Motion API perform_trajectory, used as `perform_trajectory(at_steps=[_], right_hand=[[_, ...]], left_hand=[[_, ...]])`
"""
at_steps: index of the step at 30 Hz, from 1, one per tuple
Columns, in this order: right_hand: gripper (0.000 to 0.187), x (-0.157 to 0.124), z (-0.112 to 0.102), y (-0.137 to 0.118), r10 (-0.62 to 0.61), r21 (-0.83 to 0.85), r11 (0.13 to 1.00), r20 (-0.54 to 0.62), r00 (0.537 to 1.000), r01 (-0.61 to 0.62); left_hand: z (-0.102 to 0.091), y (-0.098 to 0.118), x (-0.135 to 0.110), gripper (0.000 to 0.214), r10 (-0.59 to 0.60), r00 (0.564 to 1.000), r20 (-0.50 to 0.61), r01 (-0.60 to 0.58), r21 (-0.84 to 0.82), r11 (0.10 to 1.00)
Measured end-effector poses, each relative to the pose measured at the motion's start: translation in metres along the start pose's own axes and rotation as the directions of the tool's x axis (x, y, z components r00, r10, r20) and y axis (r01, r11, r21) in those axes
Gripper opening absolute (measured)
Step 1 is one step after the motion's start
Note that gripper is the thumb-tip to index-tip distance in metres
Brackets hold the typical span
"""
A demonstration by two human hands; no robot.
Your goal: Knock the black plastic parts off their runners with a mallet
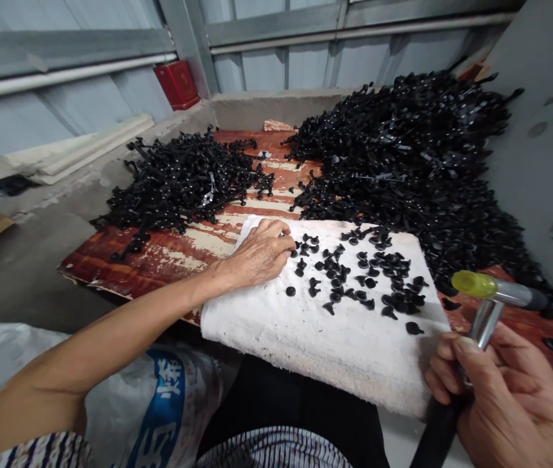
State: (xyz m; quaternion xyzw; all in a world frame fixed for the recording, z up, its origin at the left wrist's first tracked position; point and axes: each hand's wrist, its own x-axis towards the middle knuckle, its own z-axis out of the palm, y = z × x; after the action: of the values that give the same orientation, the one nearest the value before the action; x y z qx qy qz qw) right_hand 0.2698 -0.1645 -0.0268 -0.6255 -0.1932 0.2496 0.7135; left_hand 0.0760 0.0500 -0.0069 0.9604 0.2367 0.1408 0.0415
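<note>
My right hand (pixel 505 390) is wrapped round the handle of a hammer (pixel 498 292). Its head has a yellow plastic face at one end and a metal middle, and it is raised over the right side of the white cloth (pixel 325 331). My left hand (pixel 266 250) rests at the cloth's left edge with fingers curled. The fingertips reach the nearest small black parts, and what they pinch, if anything, is hidden. Several loose black parts (pixel 337 273), round with a short stem, lie scattered over the cloth.
A big heap of black parts (pixel 398 149) fills the right and back of the worn red board (pixel 173 260). A smaller heap (pixel 183 179) lies at left. A grey panel (pixel 549 130) stands at right, a red box (pixel 177 84) at the back. Below left is a white sack (pixel 110 403).
</note>
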Motion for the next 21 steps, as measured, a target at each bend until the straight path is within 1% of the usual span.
perform_trajectory(at_steps=[3, 6, 9, 13, 15, 18, 21], right_hand=[[0.04, 0.001, -0.001, 0.0, 0.016, 0.002, 1.0, -0.014, 1.0, -0.016], [0.044, 0.001, -0.002, 0.0, 0.033, 0.028, 0.999, -0.001, 0.999, -0.033], [0.044, 0.001, -0.003, 0.0, 0.022, 0.031, 0.999, 0.002, 1.0, -0.022], [0.045, 0.001, -0.003, -0.001, 0.032, 0.034, 0.999, -0.005, 0.999, -0.032], [0.046, 0.001, -0.003, -0.001, 0.038, 0.03, 0.999, -0.015, 0.999, -0.037], [0.045, 0.002, -0.001, 0.001, 0.04, 0.028, 0.999, -0.02, 0.999, -0.04], [0.044, 0.003, -0.001, 0.002, 0.049, 0.037, 0.998, -0.012, 0.999, -0.049]], left_hand=[[0.0, -0.001, 0.004, 0.024, -0.013, 1.0, 0.008, 0.013, -0.036, 0.999], [0.001, -0.004, 0.009, 0.026, -0.059, 0.998, -0.018, 0.058, -0.009, 0.998], [0.003, -0.005, 0.013, 0.026, -0.075, 0.997, -0.029, 0.075, 0.01, 0.997], [0.004, -0.007, 0.019, 0.024, -0.112, 0.991, -0.076, 0.113, 0.014, 0.993], [0.004, -0.01, 0.022, 0.023, -0.093, 0.993, -0.07, 0.094, 0.008, 0.996], [0.004, -0.014, 0.028, 0.017, -0.035, 0.999, -0.032, 0.035, 0.002, 0.999], [0.005, -0.015, 0.032, 0.013, 0.007, 1.0, 0.004, -0.007, 0.031, 0.999]])
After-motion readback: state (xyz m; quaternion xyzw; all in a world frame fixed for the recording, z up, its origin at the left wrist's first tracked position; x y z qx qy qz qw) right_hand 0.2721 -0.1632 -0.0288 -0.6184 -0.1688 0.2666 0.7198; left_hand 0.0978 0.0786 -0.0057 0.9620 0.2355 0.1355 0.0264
